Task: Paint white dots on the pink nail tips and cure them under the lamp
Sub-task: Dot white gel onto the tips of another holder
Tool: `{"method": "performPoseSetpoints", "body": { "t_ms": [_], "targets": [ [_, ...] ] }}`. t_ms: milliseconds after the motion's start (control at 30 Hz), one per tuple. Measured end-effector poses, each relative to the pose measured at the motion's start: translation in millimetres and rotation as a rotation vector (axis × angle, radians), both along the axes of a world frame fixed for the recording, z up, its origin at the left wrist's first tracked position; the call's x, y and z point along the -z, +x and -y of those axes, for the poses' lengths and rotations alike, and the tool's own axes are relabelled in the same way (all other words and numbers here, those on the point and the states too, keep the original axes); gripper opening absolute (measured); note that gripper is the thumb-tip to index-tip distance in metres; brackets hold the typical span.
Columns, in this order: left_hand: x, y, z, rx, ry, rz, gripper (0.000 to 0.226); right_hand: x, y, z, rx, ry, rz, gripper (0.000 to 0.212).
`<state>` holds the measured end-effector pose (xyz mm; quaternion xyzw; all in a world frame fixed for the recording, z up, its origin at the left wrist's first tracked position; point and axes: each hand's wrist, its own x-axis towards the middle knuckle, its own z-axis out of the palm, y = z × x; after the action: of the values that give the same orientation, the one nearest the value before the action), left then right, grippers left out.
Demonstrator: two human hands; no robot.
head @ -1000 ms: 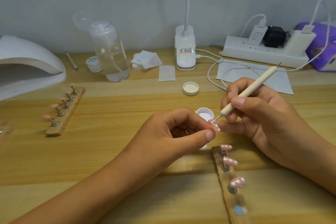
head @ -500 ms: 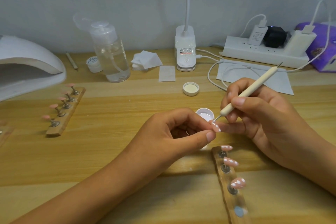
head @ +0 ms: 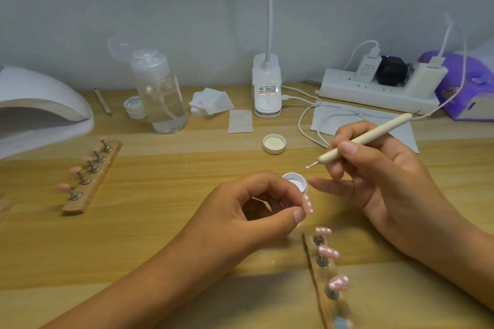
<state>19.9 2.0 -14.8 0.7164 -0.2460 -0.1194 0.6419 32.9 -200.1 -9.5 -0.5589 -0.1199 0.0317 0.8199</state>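
Beside one paint pot (head: 295,181), one dotted nail tip (head: 388,203) is pinched by the left hand (head: 248,211); one pen (head: 369,136) is gripped by the right hand (head: 379,176). Three dotted tips (head: 328,251) are set below, five plain tips (head: 88,159) well left across open table (head: 165,195).

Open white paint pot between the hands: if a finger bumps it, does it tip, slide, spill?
Probably slides rather than tips: the pot looks low and wide on the smooth wooden table. Likely light, being tiny beside the left hand, so a slight nudge may shift it. It stands open, a loose cap lying apart, so a knock could smear paint.
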Motion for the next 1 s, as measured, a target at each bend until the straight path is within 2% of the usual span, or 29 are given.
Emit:
{"method": "performPoseSetpoints", "body": {
  "t_ms": [67, 200, 333, 667, 767, 900, 1000],
  "targets": [
    [-1.3, -1.2, 0.1, 0.001, -0.021, 0.003, 0.005, -2.3, 1.2, 0.3, 0.028, 0.024, -0.014, 0.002],
    [-4.2, -6.4, 0.2, -0.044, -0.077, 0.029, 0.011, -4.2, 3.1, 2.1, 0.057, 0.053, -0.055, 0.013],
    [-8.9, -14.1, -0.7, -0.058, -0.037, 0.19, 0.007, -3.3, 6.0, 4.7, 0.073, 0.091, -0.09, 0.015],
    [-16.2, -30.2, 6.8, 0.155, 0.273, 0.744, 0.007, -0.1, 9.4, 7.3, 0.079, 0.076, -0.091, 0.015],
    [-8.4, -31.7, 9.6, 0.142, 0.332, 0.811, 0.009, -1.5, 8.0, 6.8, 0.084, 0.062, -0.084, 0.016],
    [-2.4, -31.8, 10.3, 0.105, 0.408, 0.877, 0.011, -2.6, 6.1, 5.4, 0.09, 0.057, -0.083, 0.002],
    [0.0, -31.1, 9.8, 0.105, 0.407, 0.88, 0.012, -2.4, 6.4, 5.1, 0.093, 0.054, -0.079, 0.001]
  ]
}}
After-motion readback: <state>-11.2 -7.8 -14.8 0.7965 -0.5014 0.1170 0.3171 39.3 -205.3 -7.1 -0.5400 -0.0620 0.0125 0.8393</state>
